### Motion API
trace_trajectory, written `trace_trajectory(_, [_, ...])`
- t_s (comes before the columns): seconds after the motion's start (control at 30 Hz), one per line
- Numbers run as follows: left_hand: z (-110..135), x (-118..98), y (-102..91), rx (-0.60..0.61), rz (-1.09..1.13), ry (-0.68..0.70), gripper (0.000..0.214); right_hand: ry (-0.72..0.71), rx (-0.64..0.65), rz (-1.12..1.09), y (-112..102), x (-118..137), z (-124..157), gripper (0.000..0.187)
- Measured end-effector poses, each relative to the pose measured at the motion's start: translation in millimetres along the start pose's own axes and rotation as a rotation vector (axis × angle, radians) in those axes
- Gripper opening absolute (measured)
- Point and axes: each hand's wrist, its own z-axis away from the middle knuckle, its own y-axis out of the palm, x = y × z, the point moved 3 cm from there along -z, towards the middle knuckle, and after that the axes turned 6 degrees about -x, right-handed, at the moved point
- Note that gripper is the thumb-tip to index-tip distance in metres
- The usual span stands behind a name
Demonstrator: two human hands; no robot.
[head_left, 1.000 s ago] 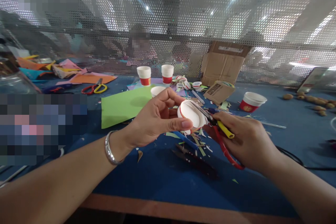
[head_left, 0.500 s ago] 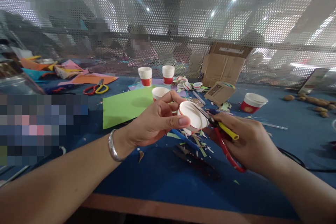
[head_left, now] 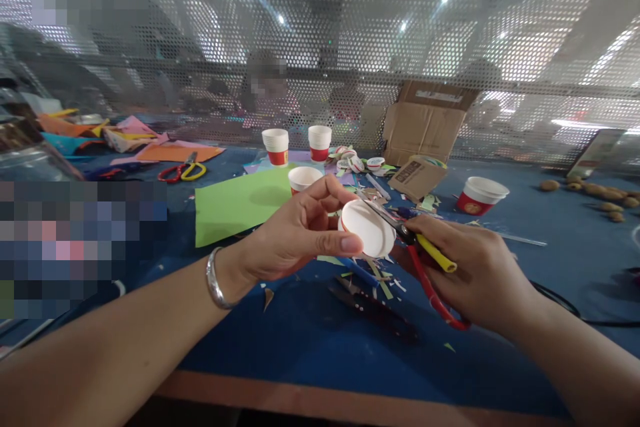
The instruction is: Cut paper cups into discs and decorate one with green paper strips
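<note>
My left hand (head_left: 299, 233) pinches a small white paper cup piece with a red rim (head_left: 369, 228), thumb below and fingers curled over it. My right hand (head_left: 475, 273) grips scissors with red and yellow handles (head_left: 423, 260). The scissor blades reach up across the cup's top edge. Both hands are held above the blue table (head_left: 310, 333), over a scatter of paper scraps (head_left: 380, 277).
A green paper sheet (head_left: 235, 203) lies behind my left hand. Paper cups (head_left: 275, 145) (head_left: 319, 141) (head_left: 304, 179) (head_left: 479, 195), a second pair of scissors (head_left: 181, 171), cardboard boxes (head_left: 425, 123), coloured papers (head_left: 125, 137) and brown nuts (head_left: 600, 195) lie across the table. A perforated screen (head_left: 350, 40) stands behind.
The cup has turned slightly in my left hand, now showing its flat white face. The scissors stay at its top edge. Both hands have barely shifted.
</note>
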Motion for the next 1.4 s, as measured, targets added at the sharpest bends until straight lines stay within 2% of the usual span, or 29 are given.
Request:
trace_trajectory(0.27, [-1.2, 3.3, -0.7, -0.033, 0.046, -0.044, 0.036, -0.067, 0.005, 0.084, -4.6, -1.1, 1.8, 0.019])
trace_trajectory(0.5, [-1.8, 7.5, -0.7, -0.039, 0.161, -0.076, 0.033, -0.006, 0.003, 0.031, -2.0, -1.5, -0.5, 0.016])
trace_trajectory(0.73, [-2.3, 6.7, -1.8, 0.020, 0.136, -0.089, 0.033, -0.042, 0.019, 0.064, -2.5, -1.8, 0.5, 0.020])
trace_trajectory(0.87, [-3.8, 6.2, -3.3, 0.005, 0.122, -0.091, 0.033, -0.062, 0.019, 0.104, 0.1, -7.4, 3.7, 0.027])
trace_trajectory(1.07, [-3.3, 6.8, -3.3, -0.012, 0.136, -0.137, 0.033, -0.018, 0.029, 0.057, 1.8, -5.1, 1.3, 0.017])
trace_trajectory(1.23, [-2.6, 6.0, -3.3, 0.002, 0.117, -0.161, 0.037, -0.115, -0.002, 0.078, -1.0, -0.7, 0.1, 0.022])
trace_trajectory(1.4, [-5.5, 10.2, -2.2, -0.006, 0.151, -0.127, 0.031, -0.070, 0.028, 0.124, 1.2, -6.5, 0.6, 0.024])
